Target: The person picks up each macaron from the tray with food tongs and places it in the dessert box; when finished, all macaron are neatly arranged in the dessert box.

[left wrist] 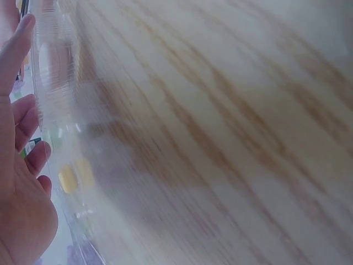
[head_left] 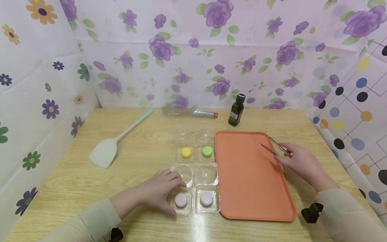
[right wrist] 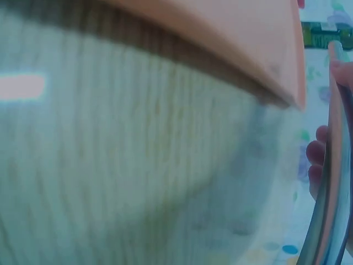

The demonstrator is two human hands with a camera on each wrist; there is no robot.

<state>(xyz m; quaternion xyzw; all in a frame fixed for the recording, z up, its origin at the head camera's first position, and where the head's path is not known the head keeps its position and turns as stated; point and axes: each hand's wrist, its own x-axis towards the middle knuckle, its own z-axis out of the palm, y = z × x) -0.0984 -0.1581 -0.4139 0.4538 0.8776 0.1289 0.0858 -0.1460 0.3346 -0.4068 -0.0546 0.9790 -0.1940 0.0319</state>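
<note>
My left hand point(head_left: 158, 190) rests at the left side of a clear plastic box, thumb and fingers spread around a compartment with a pale purple macaron point(head_left: 181, 200). A second pale purple macaron point(head_left: 206, 199) sits in the compartment to its right. Farther back, a yellow macaron point(head_left: 186, 152) and a green macaron point(head_left: 207, 151) lie in clear compartments. My right hand point(head_left: 302, 163) holds metal tongs point(head_left: 276, 148) over the right edge of the orange tray point(head_left: 254, 174), their tips apart with nothing between them. In the right wrist view the tongs point(right wrist: 333, 165) run along the fingers.
A pale green spatula point(head_left: 105, 151) lies at the left. Along the back are a whisk point(head_left: 190, 111) and an upright dark bottle point(head_left: 237, 111). Floral cloth hangs behind the wooden table point(head_left: 151, 144), with patterned cloths at both sides.
</note>
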